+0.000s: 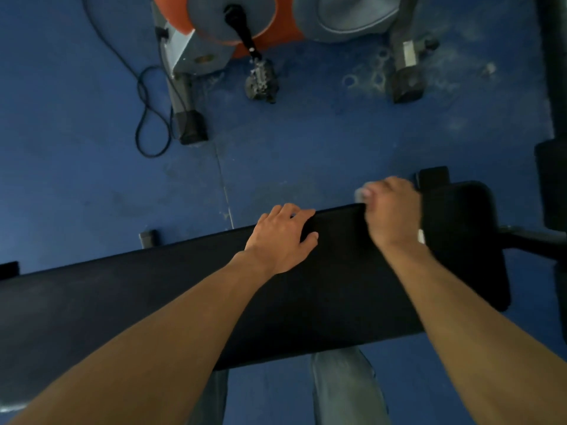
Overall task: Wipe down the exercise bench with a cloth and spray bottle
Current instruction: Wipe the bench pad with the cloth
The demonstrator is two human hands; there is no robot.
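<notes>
A long black padded exercise bench [129, 289] runs across the view from lower left to upper right. My left hand [282, 237] lies flat on its far edge, fingers spread, holding nothing. My right hand [394, 210] is closed around a small white cloth [360, 194] and presses it at the bench's far edge, close to the gap before the separate black seat pad [466, 240]. Only bits of the cloth peek out beyond the knuckles and at the wrist side. No spray bottle is in view.
The floor [291, 148] is blue and scuffed. An orange and grey exercise bike [233, 29] with a pedal [260, 81] stands beyond the bench, and a black cable [147, 118] loops on the floor at left. A dark post [555, 72] rises at right. My jeans-clad legs [346, 388] are below the bench.
</notes>
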